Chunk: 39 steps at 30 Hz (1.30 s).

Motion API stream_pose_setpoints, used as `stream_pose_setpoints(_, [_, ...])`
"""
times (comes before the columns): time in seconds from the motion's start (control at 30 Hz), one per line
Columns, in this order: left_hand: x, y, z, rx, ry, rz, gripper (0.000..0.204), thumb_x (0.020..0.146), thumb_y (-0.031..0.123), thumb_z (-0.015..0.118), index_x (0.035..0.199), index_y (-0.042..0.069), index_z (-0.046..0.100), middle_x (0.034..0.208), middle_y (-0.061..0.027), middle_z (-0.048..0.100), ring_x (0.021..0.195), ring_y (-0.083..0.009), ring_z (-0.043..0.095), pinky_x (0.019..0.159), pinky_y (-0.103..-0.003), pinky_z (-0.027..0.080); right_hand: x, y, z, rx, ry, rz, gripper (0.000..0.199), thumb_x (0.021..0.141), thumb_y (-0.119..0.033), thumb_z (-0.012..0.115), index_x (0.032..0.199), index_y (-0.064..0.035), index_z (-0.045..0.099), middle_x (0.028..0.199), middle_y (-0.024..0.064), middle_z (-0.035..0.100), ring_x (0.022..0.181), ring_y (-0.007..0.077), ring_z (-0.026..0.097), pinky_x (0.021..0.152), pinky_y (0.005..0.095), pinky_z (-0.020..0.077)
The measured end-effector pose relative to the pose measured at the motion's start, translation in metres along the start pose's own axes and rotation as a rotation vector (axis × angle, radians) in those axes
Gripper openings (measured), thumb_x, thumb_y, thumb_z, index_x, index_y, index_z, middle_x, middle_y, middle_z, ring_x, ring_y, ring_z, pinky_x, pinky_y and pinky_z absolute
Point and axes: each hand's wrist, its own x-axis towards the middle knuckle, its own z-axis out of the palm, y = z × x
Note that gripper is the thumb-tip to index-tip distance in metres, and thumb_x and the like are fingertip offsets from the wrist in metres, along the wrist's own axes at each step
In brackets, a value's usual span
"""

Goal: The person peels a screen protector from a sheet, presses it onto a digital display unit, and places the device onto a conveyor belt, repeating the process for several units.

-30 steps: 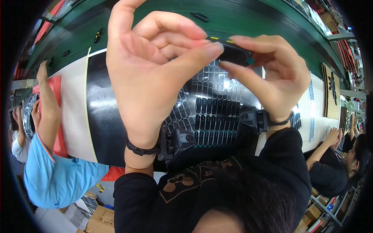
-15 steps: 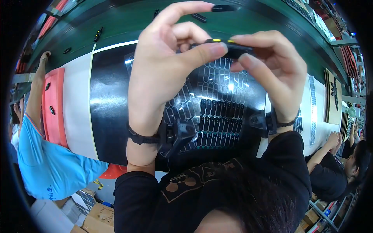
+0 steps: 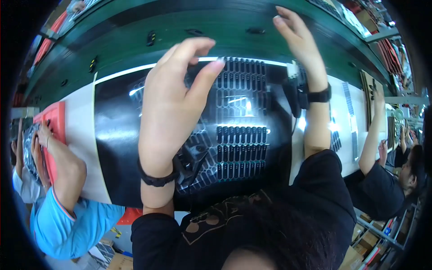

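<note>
My left hand (image 3: 173, 92) hovers above the dark work mat (image 3: 119, 135), its thumb and fingers apart with nothing between them. Beyond the mat, my right hand (image 3: 299, 38) reaches over the green belt (image 3: 225, 20), fingers spread and holding nothing visible. Small black oblong devices lie on the belt: one with yellow marks (image 3: 150, 38) is beyond my left hand, and a plain dark one (image 3: 255, 30) is left of my right hand. Under and beside my left hand lie clear sheets with rows of black oblong stickers (image 3: 243, 150); part of them is hidden by my wrist.
A red tray (image 3: 56, 130) stands at the left, where a co-worker in a blue shirt (image 3: 78, 225) has a hand. Another co-worker in black (image 3: 375, 191) works at the right, near a brown board (image 3: 372, 92). A white strip edges the mat along the belt.
The black device with yellow marks has left my hands. My right hand has moved away from my left, out over the belt. The left co-worker's arm has come down to the red tray.
</note>
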Motion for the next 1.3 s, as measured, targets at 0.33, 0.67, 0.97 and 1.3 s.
stream_pose_setpoints(0.33, [-0.007,0.008,0.007,-0.046,-0.063,-0.035,0.018,0.072,0.009,0.060,0.085,-0.001,0.056,0.080,-0.0118,0.058,0.075,-0.0199,0.056,0.066,-0.026,0.043,-0.018,0.042,-0.023,-0.237,-0.155,0.290,0.046,0.075,-0.032,0.059,0.109,-0.0026,0.048,0.097,0.0101,0.054,0.088,0.0179,0.052,0.076,0.0263,0.0408])
stream_pose_setpoints(0.67, [-0.005,0.016,0.008,-0.089,-0.043,-0.057,0.023,0.073,0.007,0.059,0.096,0.002,0.055,0.083,-0.0062,0.059,0.079,-0.0114,0.055,0.068,-0.022,0.040,0.008,0.075,0.051,-0.590,-0.328,0.223,0.038,0.072,-0.029,0.062,0.094,0.0007,0.050,0.086,0.0170,0.056,0.078,0.0291,0.055,0.068,0.0346,0.0434])
stream_pose_setpoints(0.97, [-0.003,-0.006,0.012,-0.278,0.259,-0.012,0.042,0.071,0.006,0.062,0.109,0.002,0.044,0.080,-0.0093,0.059,0.075,-0.0151,0.056,0.066,-0.023,0.044,-0.032,-0.101,0.031,-0.095,-0.183,-0.299,0.021,0.071,-0.005,0.060,0.090,-0.0002,0.053,0.080,0.0078,0.057,0.069,0.0117,0.055,0.060,0.0210,0.0441])
stream_pose_setpoints(1.3, [-0.010,-0.001,0.012,-0.459,0.209,-0.036,0.040,0.070,-0.002,0.059,0.106,0.001,0.042,0.077,-0.0104,0.059,0.070,-0.0137,0.058,0.061,-0.021,0.045,-0.044,-0.115,0.037,0.430,-0.304,0.136,0.016,0.076,-0.004,0.057,0.091,0.0022,0.054,0.074,0.0051,0.057,0.061,0.0073,0.054,0.054,0.0183,0.0446])
